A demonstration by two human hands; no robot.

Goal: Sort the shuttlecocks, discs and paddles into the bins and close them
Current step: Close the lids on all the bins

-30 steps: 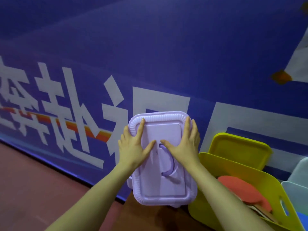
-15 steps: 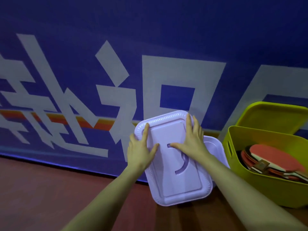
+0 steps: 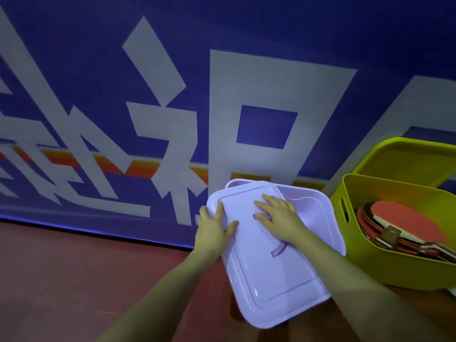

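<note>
Lavender lid (image 3: 271, 275) (ribbed rim) sits askew on bin (image 3: 318, 206).

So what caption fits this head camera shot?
Both hands press a lilac lid askew onto its bin, beside a yellow bin of paddles.

Blue banner wall (image 3: 246, 33) closes off the far side, just behind both bins. Lilac lid (image 3: 266, 262) lies skewed over the lilac bin (image 3: 318, 206); only a sliver of opening shows at its right rear corner. Both hands flat on the lid: left hand (image 3: 213, 230) at its left edge, right hand (image 3: 281, 218) near the handle slot. Yellow-green bin (image 3: 385, 262) stands just right, open-topped, paddles (image 3: 404, 225) stacked inside, its lid (image 3: 409, 164) leaning behind. Bare reddish floor (image 3: 74, 280) to the left, unobstructed.
</note>
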